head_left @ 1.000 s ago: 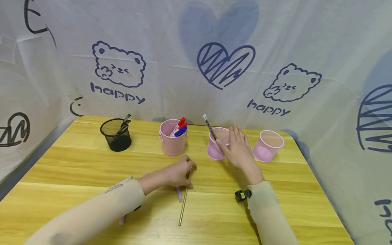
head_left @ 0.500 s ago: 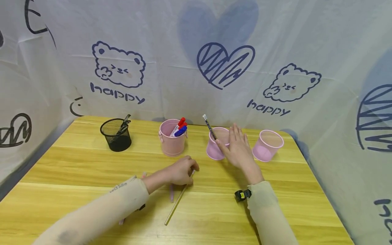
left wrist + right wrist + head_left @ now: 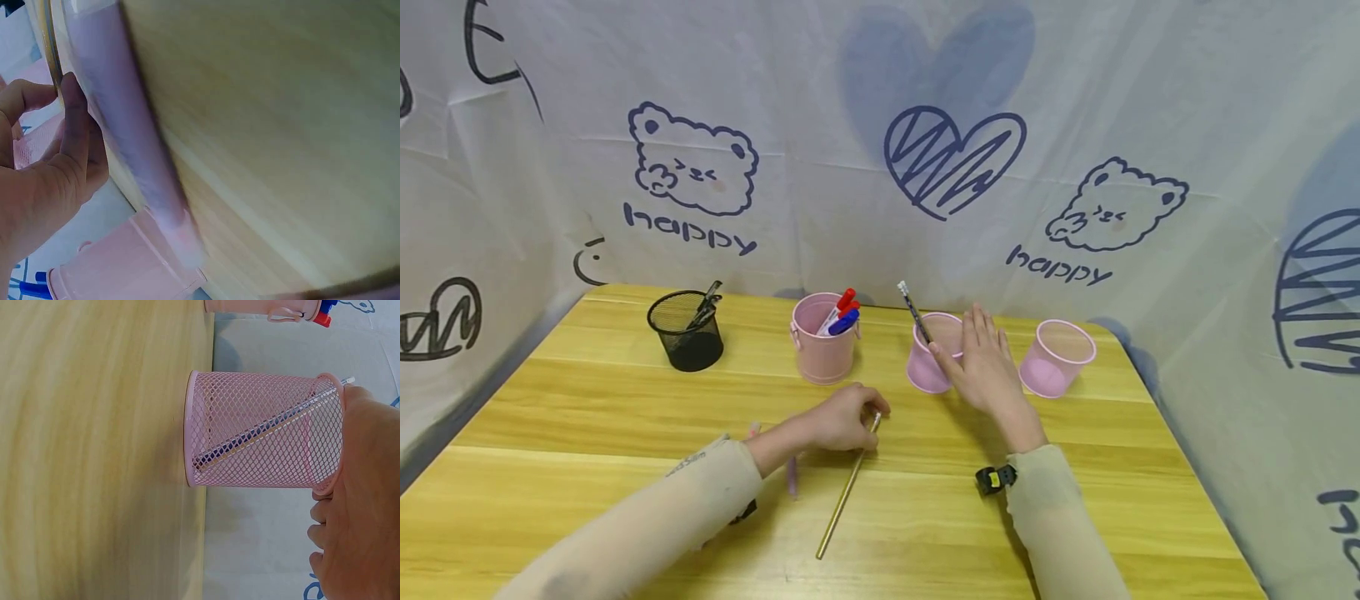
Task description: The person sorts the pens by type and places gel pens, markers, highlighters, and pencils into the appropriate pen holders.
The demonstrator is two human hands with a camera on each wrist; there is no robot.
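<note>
In the head view my left hand (image 3: 842,421) pinches a thin gold pencil (image 3: 842,508) near its far, pale end. The pencil slants down toward the near side of the table. Beneath the left wrist a purple pen (image 3: 792,479) partly shows; in the left wrist view a lilac pen (image 3: 125,112) looms large beside the fingers. My right hand (image 3: 988,367) rests against the right rim of a pink mesh cup (image 3: 256,456), fingers straight. Inside that cup a dark patterned pencil (image 3: 916,312) with a white end leans to the left.
A pink bucket (image 3: 823,358) with red and blue markers (image 3: 844,321) stands left of the mesh cup. Farther left is a black mesh cup (image 3: 696,346) holding black pens. Another pink cup (image 3: 1052,367) stands right of my right hand. A patterned cloth (image 3: 820,183) hangs behind the table.
My left hand has shifted slightly right along with the gold pencil's upper end. The pencil's lower end swung left, then slightly back. The purple pen now shows farther left. My right hand stays put.
</note>
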